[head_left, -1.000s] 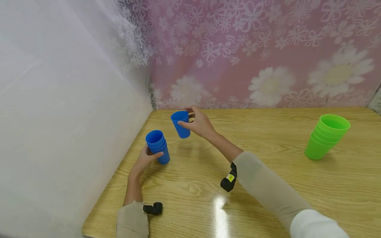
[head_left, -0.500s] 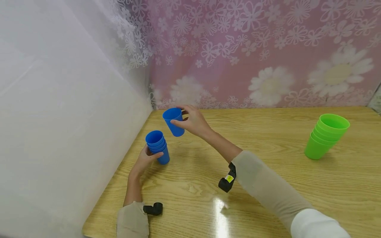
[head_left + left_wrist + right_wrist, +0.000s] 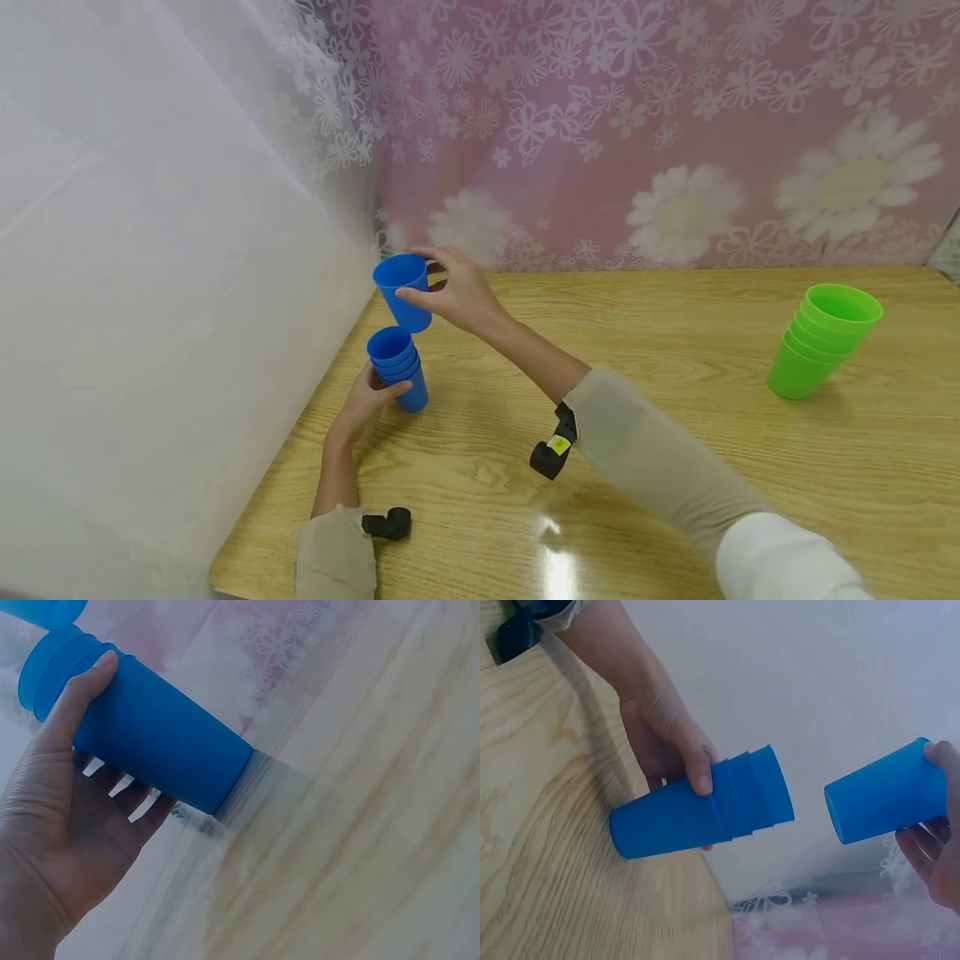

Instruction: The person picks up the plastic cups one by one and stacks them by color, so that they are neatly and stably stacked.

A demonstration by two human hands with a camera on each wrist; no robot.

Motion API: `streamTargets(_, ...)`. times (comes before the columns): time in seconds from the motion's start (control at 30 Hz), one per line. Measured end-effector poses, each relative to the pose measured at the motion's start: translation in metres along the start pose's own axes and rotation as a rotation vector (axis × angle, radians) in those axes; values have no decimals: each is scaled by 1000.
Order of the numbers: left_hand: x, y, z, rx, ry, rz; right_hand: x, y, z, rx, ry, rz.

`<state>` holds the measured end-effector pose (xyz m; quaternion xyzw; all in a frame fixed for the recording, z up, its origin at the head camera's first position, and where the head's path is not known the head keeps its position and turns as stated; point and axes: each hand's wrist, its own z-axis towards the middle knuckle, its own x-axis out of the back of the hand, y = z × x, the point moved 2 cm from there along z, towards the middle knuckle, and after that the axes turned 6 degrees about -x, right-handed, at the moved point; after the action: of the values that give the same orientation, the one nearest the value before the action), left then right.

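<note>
At the left of the table, a stack of blue cups (image 3: 405,387) stands with their mouths up, nested in one another. My left hand (image 3: 363,404) grips this stack from the left side, thumb across the front. Above and just behind the stack, my right hand (image 3: 457,292) holds a single blue cup (image 3: 401,292) by its side near the rim, the base pointing down. In the right wrist view a gap shows between the base of the single cup (image 3: 889,795) and the top rim of the stack (image 3: 697,810).
A leaning stack of green cups (image 3: 825,342) stands on the wooden table (image 3: 637,467) at the right. White sheeting (image 3: 187,292) rises along the table's left edge, and a pink flowered curtain (image 3: 600,150) hangs behind its back edge.
My right hand has carried the single blue cup leftward and slightly up, from beside the stack to above it. My left hand and the blue stack have stayed in place.
</note>
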<state>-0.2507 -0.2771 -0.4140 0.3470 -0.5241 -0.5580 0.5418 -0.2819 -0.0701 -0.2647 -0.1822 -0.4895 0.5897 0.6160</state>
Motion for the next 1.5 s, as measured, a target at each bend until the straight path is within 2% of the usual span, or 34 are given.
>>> streamTargets(0.2, 2, 2, 2, 10, 10, 18, -10, -8, 3, 60, -6, 67)
streamTargets(0.43, 3, 3, 3, 8, 4, 39, -27, -7, 0, 20, -51, 112)
streamTargets(0.83, 2, 2, 4, 7, 0, 24, -44, 9, -8, -47, -90, 70)
streamTargets(1.0, 2, 2, 3, 5, 0, 21, -47, 16, -11, -69, -98, 15)
streamTargets(1.13, 2, 1, 2, 6, 3, 21, -51, 25, -14, -71, -99, -23)
streamTargets(1.5, 0, 4, 0, 36, -2, 2, -58, 40, -23, -62, -117, -15)
